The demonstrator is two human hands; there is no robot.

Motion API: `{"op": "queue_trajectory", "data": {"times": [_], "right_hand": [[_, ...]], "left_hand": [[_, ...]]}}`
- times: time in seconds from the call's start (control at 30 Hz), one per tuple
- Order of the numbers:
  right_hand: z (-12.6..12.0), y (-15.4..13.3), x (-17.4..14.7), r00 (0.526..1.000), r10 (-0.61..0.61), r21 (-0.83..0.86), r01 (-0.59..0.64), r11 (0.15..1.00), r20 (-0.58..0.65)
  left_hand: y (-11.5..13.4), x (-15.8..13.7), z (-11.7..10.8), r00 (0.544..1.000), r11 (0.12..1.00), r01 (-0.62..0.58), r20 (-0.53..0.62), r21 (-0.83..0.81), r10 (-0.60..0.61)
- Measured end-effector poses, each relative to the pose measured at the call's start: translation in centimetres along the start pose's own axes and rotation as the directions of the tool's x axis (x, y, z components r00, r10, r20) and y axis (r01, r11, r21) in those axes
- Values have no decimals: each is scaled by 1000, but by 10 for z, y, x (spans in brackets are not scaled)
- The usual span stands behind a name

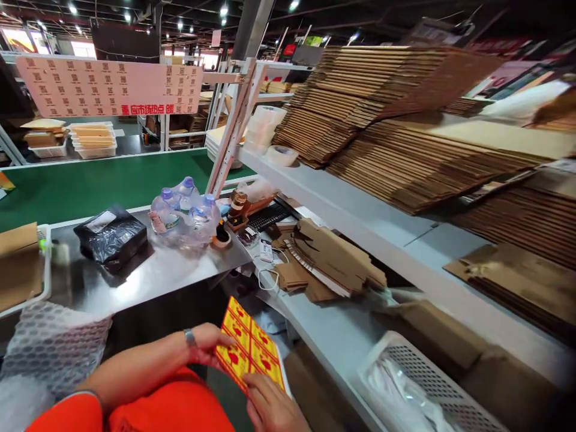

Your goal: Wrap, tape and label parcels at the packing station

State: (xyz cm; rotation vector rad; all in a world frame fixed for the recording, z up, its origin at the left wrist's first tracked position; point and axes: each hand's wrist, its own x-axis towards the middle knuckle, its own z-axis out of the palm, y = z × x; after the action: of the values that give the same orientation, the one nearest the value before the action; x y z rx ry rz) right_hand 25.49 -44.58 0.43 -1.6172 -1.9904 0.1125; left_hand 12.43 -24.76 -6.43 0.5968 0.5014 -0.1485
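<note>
My left hand, with a metal watch band on its wrist, grips the left edge of a yellow-and-red sticker sheet. The sheet is printed with repeated panels and shows a white edge on its right side. Against the near lower part of it my right hand is closed, fingers bent over the edge. Both hands are low in the view, in front of the orange shirt and off the tabletop. What lies under the sheet is hidden.
A black wrapped parcel and bagged plastic bottles stand on the metal table. Flattened cardboard lies on the lower shelf, near a white basket. Stacked cartons fill the upper shelf. Bubble wrap is at left.
</note>
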Motion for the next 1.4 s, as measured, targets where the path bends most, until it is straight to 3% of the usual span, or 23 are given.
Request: {"op": "queue_trajectory", "data": {"times": [0.1,0.2,0.27,0.4,0.47,0.57,0.7,0.73,0.83,0.87,0.9,1.0,1.03,1.2,1.4], "right_hand": [[23,-17,36,989,57,121,-74,990,138],[32,-21,77,985,154,209,-166,964,74],[39,-15,105,989,150,223,-150,963,16],[61,-4,155,995,-27,262,0,965,101],[73,-3,172,984,-93,322,39,946,152],[85,-6,187,980,-96,447,10,894,172],[82,-9,193,979,-22,594,-106,797,204],[78,-9,194,974,-13,623,-133,771,225],[62,-4,198,948,-30,686,-207,698,317],[56,0,199,939,-43,698,-222,681,342],[52,4,200,932,-56,706,-230,670,357],[41,22,203,940,4,707,-259,658,340],[38,29,204,944,51,705,-280,652,327],[38,68,204,907,182,733,-416,537,381],[49,92,214,850,194,754,-524,396,489]], "left_hand": [[-4,-48,-21,947,973,-230,-235,-26,217],[0,-95,-27,875,909,-416,-267,14,404],[8,-120,-26,838,880,-471,-279,62,468],[24,-150,-24,783,848,-490,-324,204,531],[28,-157,-24,729,801,-484,-344,352,592],[32,-164,-25,622,660,-416,-334,626,709],[37,-171,-21,527,466,-252,-283,848,801],[38,-172,-19,470,408,-201,-278,891,838],[43,-173,-10,187,200,-10,-195,980,963],[44,-171,-8,135,135,28,-137,990,981],[45,-168,-6,137,81,36,-85,996,987],[46,-149,-6,285,35,-10,-31,999,958],[46,-141,-7,300,49,7,-48,999,953],[41,-105,-5,163,79,157,-105,984,981],[45,-91,5,120,154,236,-186,959,975]]}}
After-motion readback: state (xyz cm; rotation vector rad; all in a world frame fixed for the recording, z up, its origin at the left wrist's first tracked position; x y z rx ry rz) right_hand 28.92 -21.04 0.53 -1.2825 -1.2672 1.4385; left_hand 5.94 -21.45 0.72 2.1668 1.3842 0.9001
